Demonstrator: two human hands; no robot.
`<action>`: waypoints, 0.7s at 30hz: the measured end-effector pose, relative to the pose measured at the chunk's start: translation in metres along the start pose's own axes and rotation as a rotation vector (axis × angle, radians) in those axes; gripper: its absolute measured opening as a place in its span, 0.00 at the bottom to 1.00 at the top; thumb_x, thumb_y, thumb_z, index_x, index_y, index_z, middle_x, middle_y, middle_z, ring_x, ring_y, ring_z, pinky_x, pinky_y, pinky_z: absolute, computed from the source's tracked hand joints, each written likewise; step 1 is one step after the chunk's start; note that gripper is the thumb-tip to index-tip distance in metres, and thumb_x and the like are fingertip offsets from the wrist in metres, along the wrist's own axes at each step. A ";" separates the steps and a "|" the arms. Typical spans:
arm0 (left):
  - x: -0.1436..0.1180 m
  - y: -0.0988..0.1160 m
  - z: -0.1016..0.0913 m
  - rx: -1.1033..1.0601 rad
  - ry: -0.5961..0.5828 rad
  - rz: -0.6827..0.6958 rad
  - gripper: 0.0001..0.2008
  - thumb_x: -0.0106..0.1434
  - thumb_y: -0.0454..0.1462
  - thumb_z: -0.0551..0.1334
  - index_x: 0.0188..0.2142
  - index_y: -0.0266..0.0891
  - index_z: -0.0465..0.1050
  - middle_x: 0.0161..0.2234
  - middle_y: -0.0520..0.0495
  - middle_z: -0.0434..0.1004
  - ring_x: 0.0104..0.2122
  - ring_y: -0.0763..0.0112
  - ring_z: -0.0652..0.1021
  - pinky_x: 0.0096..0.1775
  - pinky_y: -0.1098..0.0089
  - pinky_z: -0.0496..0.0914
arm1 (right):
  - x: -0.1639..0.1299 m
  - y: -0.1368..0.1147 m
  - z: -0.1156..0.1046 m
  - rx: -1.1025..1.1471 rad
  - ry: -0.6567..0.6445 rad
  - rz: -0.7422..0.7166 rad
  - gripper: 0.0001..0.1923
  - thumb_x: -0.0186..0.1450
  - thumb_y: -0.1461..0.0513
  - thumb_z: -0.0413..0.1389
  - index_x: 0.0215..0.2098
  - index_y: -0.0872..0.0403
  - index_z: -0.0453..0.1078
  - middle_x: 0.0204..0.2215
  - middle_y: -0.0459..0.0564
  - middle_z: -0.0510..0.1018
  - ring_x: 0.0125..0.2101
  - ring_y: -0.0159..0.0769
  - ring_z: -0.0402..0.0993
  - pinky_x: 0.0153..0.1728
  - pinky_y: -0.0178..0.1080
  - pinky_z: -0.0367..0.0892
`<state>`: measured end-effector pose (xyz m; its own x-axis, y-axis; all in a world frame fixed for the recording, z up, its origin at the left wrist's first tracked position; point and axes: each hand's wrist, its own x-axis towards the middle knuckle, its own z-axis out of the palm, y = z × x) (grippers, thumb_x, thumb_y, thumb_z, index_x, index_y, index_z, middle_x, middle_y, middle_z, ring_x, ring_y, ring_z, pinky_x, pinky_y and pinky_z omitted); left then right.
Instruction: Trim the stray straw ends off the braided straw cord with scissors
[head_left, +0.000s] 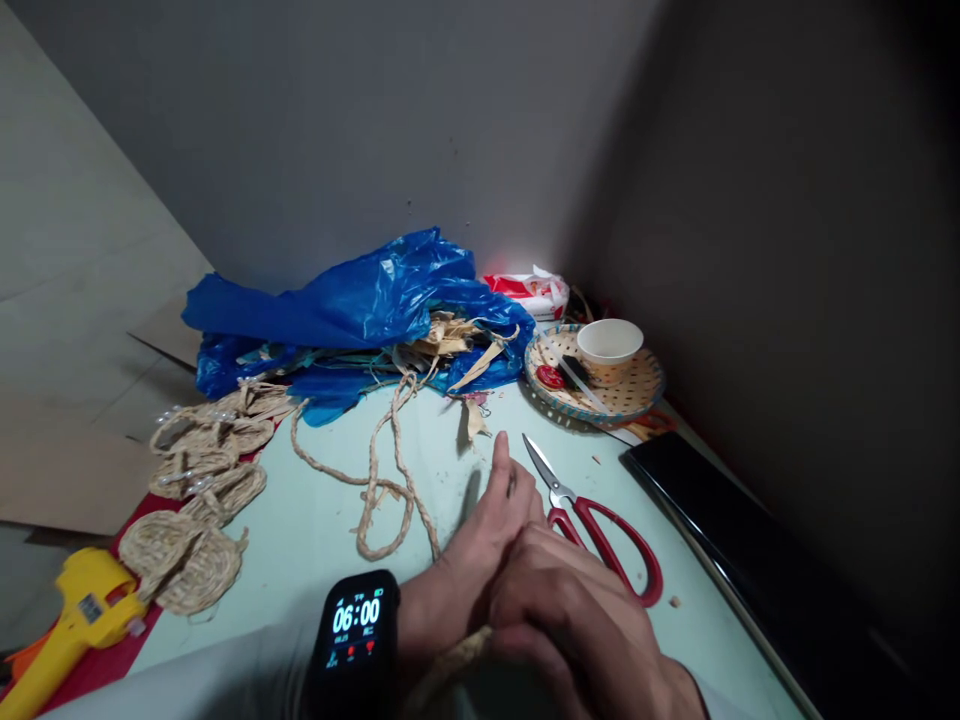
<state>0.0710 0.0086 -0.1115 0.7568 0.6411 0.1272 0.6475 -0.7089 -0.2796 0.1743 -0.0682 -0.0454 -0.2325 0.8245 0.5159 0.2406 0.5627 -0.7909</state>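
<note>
head view, looking down, close.

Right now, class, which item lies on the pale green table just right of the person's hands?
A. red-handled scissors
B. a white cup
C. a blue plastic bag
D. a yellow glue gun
A: the red-handled scissors lie flat on the pale green table immediately right of the hands, left hand and right hand, blades pointing away.

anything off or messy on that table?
Mostly clutter. Small straw scraps and crumbs litter the pale green tabletop beside the red-handled scissors, whose blades lie open. Dried husks spill from the crumpled blue plastic bag. Both hands hold a braided straw cord; nothing looks damaged.
</note>
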 end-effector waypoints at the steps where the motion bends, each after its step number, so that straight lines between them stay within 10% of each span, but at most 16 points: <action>1: 0.001 -0.002 0.004 -0.071 -0.013 -0.023 0.14 0.69 0.39 0.64 0.53 0.41 0.74 0.56 0.42 0.77 0.50 0.56 0.79 0.50 0.49 0.75 | 0.002 0.001 -0.001 0.020 0.015 -0.041 0.12 0.75 0.60 0.51 0.32 0.50 0.66 0.24 0.44 0.73 0.26 0.32 0.73 0.29 0.31 0.71; 5: 0.000 -0.020 -0.005 -0.418 -0.028 -0.117 0.16 0.69 0.41 0.64 0.55 0.40 0.73 0.55 0.42 0.77 0.48 0.57 0.80 0.47 0.51 0.77 | 0.011 0.006 -0.008 -0.067 0.045 -0.039 0.10 0.75 0.63 0.49 0.34 0.51 0.66 0.27 0.45 0.73 0.29 0.32 0.72 0.36 0.32 0.69; 14: -0.028 -0.063 -0.098 -1.196 0.043 -0.475 0.19 0.72 0.45 0.52 0.40 0.41 0.80 0.32 0.46 0.84 0.33 0.60 0.82 0.36 0.66 0.77 | 0.044 0.017 -0.036 0.137 0.045 0.046 0.08 0.72 0.66 0.56 0.34 0.54 0.71 0.30 0.44 0.77 0.32 0.30 0.73 0.39 0.32 0.66; 21: -0.027 -0.045 -0.114 -1.707 0.106 -0.806 0.15 0.52 0.51 0.74 0.27 0.43 0.81 0.23 0.54 0.77 0.28 0.70 0.73 0.32 0.79 0.69 | 0.047 0.012 -0.043 0.180 0.135 -0.026 0.06 0.70 0.66 0.59 0.34 0.56 0.75 0.29 0.45 0.77 0.32 0.31 0.72 0.39 0.33 0.67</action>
<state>0.0316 -0.0105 0.0056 0.2275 0.9526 -0.2021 0.1343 0.1749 0.9754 0.2070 -0.0197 -0.0165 -0.1053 0.8173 0.5665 0.0613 0.5740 -0.8166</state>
